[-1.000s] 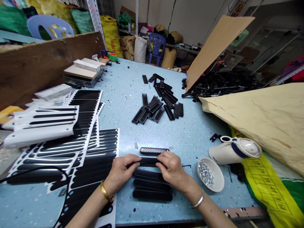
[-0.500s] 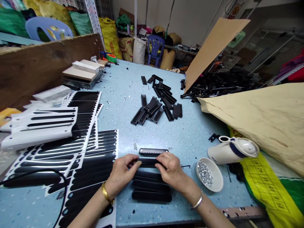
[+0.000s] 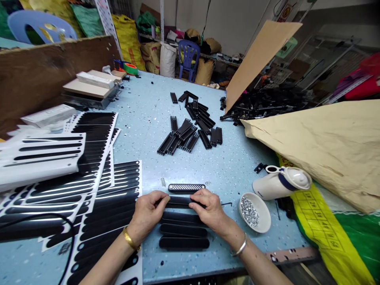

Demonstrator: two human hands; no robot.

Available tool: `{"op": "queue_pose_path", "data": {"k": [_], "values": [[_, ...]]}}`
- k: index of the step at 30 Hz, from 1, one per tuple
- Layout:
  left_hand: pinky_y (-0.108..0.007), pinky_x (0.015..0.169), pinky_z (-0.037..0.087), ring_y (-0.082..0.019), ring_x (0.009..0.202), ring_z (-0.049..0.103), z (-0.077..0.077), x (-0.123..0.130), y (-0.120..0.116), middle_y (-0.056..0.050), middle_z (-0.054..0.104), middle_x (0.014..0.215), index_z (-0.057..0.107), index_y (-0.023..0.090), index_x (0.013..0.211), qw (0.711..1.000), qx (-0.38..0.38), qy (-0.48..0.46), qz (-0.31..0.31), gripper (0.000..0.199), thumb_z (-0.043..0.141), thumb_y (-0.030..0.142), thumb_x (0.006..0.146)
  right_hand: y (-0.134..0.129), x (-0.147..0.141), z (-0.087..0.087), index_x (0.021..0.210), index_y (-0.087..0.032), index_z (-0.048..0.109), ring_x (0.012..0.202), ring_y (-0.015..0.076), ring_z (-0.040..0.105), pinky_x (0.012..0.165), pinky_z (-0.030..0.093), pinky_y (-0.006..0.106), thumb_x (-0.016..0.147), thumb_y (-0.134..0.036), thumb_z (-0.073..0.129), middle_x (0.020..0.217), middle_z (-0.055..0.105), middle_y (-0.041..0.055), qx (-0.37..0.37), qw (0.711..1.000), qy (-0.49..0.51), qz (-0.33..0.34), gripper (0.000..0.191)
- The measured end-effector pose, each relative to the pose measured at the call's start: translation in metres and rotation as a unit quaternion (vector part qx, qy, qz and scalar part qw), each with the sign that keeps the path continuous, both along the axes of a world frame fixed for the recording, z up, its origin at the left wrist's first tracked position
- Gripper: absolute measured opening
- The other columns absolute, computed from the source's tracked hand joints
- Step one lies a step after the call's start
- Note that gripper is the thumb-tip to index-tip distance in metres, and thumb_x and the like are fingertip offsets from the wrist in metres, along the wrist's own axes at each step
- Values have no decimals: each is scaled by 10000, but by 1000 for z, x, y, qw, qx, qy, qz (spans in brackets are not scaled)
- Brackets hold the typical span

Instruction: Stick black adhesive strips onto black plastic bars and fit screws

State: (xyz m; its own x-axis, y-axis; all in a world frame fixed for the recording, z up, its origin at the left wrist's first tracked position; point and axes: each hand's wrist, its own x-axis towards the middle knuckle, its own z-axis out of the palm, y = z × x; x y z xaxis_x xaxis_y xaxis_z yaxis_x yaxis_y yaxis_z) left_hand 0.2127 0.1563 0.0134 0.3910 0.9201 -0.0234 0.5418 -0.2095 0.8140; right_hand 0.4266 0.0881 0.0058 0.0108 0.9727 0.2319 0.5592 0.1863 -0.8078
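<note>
Between my two hands is a long black strip with rounded ends (image 3: 179,201). My left hand (image 3: 150,209) pinches its left end between thumb and fingers. At its right end, my right hand (image 3: 208,206) is closed on it the same way. Just beyond it lies a black bar with a silver diamond pattern (image 3: 186,187). Closer to me, several similar black bars (image 3: 184,242) lie in a row, one below another. To the left are white sheets of black adhesive strips (image 3: 118,198), partly under my left forearm.
A white bowl of small metal parts (image 3: 250,211) stands at right, beside a white lidded mug (image 3: 279,184). Farther back is a pile of black ribbed pieces (image 3: 184,136). A cardboard panel (image 3: 258,59) and brown paper (image 3: 326,142) border the right side; a black cable (image 3: 71,237) curves at left.
The view has shifted slightly, so most things appear further left. Both hands still hold the black strip by its ends, and the bars near me look more evenly spaced.
</note>
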Motion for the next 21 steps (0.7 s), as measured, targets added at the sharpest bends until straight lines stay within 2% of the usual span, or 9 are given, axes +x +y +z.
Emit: {"op": "queue_pose_path", "data": {"k": [5,12,21], "values": [[-279,653,470,-178,669,660,2,1,1,-13,724,707,715,197,735,1000,1,5,-1,285,512,363,847,-1,1,0,955,-188,769,760,192,650,673,529,308,775,-125,693,823,695,69,-4,1000,3,2,206],[-271,653,468,-174,660,663,1,1,1,-5,729,698,720,201,735,1000,-3,9,-3,279,517,358,843,-4,2,-4,968,-174,760,764,196,668,685,548,315,815,-161,658,851,719,86,41,999,0,13,185],[-262,658,479,-175,664,666,1,2,2,-5,734,704,721,205,737,1000,1,11,-4,286,514,369,846,-11,-1,0,1095,-130,694,842,248,647,745,515,404,919,-134,534,1023,728,128,85,979,-179,47,239]]}}
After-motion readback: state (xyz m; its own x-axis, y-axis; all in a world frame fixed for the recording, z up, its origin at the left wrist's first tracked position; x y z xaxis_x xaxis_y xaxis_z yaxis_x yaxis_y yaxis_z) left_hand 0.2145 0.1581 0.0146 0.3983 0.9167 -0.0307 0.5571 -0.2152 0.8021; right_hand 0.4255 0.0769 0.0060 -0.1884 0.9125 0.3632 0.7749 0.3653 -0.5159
